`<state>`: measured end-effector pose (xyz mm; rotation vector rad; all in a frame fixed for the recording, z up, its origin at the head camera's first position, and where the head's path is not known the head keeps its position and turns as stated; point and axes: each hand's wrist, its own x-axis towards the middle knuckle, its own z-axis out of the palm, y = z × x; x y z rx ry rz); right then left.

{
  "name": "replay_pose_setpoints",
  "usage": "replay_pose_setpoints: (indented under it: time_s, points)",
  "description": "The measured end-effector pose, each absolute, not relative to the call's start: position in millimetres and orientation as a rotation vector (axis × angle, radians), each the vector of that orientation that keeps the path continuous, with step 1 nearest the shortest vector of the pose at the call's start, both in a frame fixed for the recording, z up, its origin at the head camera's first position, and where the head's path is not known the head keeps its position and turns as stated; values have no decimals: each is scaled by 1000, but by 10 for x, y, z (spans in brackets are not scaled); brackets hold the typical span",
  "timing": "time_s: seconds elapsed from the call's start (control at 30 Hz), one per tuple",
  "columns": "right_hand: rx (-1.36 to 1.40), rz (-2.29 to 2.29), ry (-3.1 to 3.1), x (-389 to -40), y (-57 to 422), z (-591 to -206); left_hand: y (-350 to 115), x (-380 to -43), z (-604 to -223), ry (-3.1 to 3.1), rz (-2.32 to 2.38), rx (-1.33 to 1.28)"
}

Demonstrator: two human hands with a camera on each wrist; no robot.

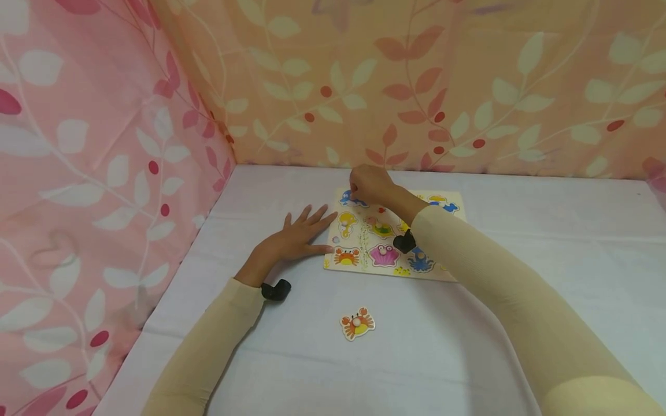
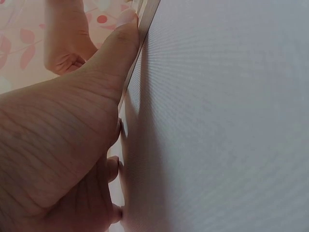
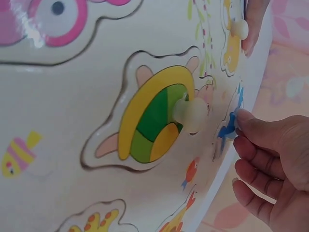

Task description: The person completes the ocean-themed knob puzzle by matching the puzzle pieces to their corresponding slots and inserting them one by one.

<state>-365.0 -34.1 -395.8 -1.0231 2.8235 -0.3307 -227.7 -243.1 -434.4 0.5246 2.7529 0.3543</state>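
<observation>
A wooden peg puzzle board [image 1: 391, 273] with sea animal pictures lies on the table. My right hand [image 1: 372, 184] reaches over its far left corner, thumb and fingers pinching the blue animal piece [image 3: 227, 129], whose knob is hidden by the fingertips. My left hand [image 1: 302, 236] lies flat with fingers spread at the board's left side. Its thumb [image 2: 120, 41] rests on the board's edge. Close by are a yellow knobbed piece [image 1: 346, 224] and a crab picture [image 1: 346, 257]. The turtle piece [image 3: 157, 121], with its pale round knob, sits in the board's middle.
A loose crab piece [image 1: 356, 323] with a knob lies on the white tablecloth [image 1: 291, 352] in front of the board. Along the board's near row are a pink shell piece [image 1: 384, 255] and a blue octopus piece [image 1: 420, 261]. Leaf-patterned curtains [image 1: 390, 86] enclose the table's back and left.
</observation>
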Motion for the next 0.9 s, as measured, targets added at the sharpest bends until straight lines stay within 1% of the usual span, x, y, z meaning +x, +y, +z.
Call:
replay_pose_setpoints:
  time_s: [0.43,0.63,0.8,0.9]
  points:
    - [-968,-340,2820,-3668,-300,-3992,-2423,-2322,-4385,2749,359,536]
    - [-949,-396,2789,-3620,-184,-3940,-2405,-2336,-4403,2736,365,534]
    - [-981,-471,2814,-3514,-52,-3817,-2392,-2368,-4414,2742,358,540]
    - [-1035,-509,2818,-3389,2,-3743,-2405,-2375,-4403,2740,362,538]
